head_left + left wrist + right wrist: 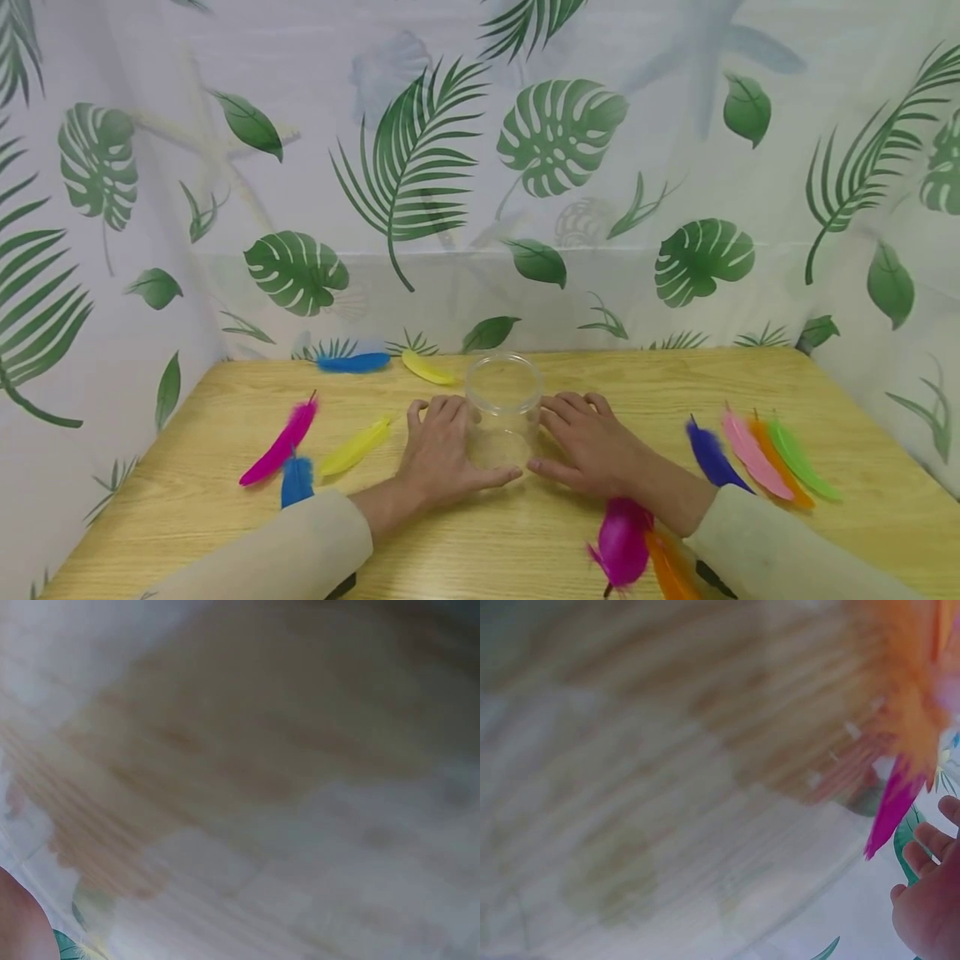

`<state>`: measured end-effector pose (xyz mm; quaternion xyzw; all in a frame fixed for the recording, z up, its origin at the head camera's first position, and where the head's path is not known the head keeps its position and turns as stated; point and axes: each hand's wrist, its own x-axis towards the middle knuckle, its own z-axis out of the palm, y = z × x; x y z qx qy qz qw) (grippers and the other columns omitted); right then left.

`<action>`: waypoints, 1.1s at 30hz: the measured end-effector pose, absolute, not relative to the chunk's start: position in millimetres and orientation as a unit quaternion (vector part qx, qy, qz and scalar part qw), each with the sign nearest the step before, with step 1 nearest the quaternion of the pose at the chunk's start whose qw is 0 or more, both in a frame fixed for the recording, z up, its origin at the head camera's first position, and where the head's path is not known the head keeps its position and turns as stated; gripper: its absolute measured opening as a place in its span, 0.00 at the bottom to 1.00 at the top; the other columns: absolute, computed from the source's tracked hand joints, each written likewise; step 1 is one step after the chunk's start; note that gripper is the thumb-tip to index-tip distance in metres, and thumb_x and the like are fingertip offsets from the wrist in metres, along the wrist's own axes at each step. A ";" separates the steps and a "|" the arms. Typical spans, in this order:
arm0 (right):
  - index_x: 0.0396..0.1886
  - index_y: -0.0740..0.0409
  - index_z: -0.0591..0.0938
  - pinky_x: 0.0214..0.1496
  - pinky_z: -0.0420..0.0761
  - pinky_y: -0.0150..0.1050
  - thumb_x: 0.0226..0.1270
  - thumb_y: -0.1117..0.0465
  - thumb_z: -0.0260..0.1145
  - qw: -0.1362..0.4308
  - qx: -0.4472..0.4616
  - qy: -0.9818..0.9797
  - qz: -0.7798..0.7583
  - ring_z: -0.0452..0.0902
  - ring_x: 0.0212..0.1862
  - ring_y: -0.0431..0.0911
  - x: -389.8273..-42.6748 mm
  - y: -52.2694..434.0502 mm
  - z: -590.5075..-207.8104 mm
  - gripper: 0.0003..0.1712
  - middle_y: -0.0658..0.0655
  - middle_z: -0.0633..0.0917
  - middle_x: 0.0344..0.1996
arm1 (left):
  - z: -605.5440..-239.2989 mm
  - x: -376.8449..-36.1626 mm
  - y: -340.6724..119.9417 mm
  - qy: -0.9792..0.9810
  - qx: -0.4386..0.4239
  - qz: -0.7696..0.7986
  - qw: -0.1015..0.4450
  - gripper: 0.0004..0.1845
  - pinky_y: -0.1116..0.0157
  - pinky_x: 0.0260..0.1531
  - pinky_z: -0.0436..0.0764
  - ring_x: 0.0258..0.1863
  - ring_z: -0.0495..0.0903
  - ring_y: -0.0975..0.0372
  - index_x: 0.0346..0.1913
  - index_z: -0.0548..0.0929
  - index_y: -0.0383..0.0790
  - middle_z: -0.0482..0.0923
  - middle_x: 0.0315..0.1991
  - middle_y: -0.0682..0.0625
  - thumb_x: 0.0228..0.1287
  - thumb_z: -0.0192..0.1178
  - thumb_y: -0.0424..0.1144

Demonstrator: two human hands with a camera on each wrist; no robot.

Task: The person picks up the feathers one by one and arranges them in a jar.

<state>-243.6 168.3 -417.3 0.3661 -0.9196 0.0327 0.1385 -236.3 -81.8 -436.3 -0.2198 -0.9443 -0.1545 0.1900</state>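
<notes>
A clear, round plastic jar [503, 408] stands upright and open-mouthed near the middle of the pale wooden bench [480, 542], and both hands flank it. The left hand [442, 446] lies flat on the bench just to the jar's left, its fingers [438, 410] straight and relaxed beside the wall, thumb stretched along the bench under the jar's near edge. The right hand [592, 442] mirrors it on the jar's right, fingers spread and loose, thumb pointing in toward the base. Neither hand curls round the jar — whether the fingertips quite touch its wall cannot be told through the clear plastic.

The jar sits directly between the two hands, equally near to each, its long axis vertical.

Feathers lie scattered on both sides. On the left: a magenta feather [281, 442], a yellow feather [356, 446] and a short blue feather [297, 481], all well apart from the jar; farther back a blue feather [352, 362] and another yellow feather [427, 368]. On the right lie a dark blue [711, 456], a pink [753, 457], an orange [780, 462] and a green feather [802, 458] side by side — and by the right forearm a second magenta feather [622, 542] and a second orange feather [670, 571]. The wrist views are too blurred to add much.
</notes>
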 end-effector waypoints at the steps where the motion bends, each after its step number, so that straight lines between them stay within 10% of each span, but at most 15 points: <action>1: 0.62 0.52 0.75 0.65 0.63 0.57 0.69 0.32 0.56 0.134 0.362 -0.922 0.031 0.66 0.66 0.53 -243.9 168.5 -417.1 0.35 0.55 0.75 0.64 | -436.3 -236.2 -81.8 -0.945 -0.220 -0.153 0.190 0.50 0.43 0.62 0.59 0.56 0.71 0.56 0.58 0.76 0.42 0.78 0.52 0.50 0.44 0.59 0.81; 33: 0.75 0.50 0.66 0.68 0.61 0.63 0.69 0.31 0.55 0.151 0.324 -0.934 0.008 0.62 0.73 0.56 -241.4 196.3 -416.0 0.43 0.58 0.66 0.75 | -436.3 -236.8 -80.9 -0.944 -0.219 -0.161 0.185 0.47 0.43 0.63 0.58 0.55 0.72 0.57 0.54 0.77 0.43 0.77 0.50 0.52 0.43 0.61 0.80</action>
